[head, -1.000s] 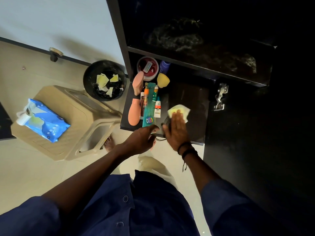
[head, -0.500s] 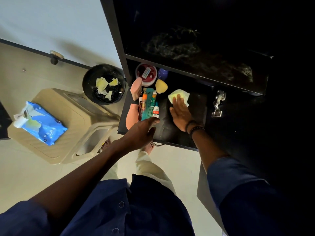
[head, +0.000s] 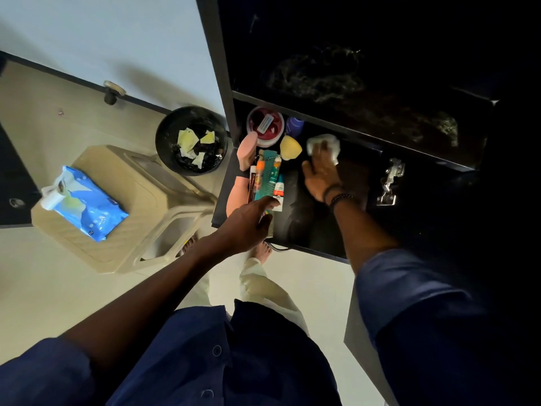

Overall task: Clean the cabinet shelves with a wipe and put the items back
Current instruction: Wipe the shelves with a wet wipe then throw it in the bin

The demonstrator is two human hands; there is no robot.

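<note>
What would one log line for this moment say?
action: wiping dark cabinet shelf | right hand: presses crumpled white wipe | left hand: touches teal plastic comb at shelf's left

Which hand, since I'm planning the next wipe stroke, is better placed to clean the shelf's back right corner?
Probably right: the right hand lies on the wipe at the back of the shelf, beside its bare right part. The left hand touches the comb and tubes at the front left.

Pressing a wipe (head: 323, 143) on the shelf (head: 307, 227) with the right hand (head: 320, 174), just right of a yellow sponge (head: 289, 148); resting the left hand (head: 246, 224) on a teal comb (head: 266, 177).
</note>
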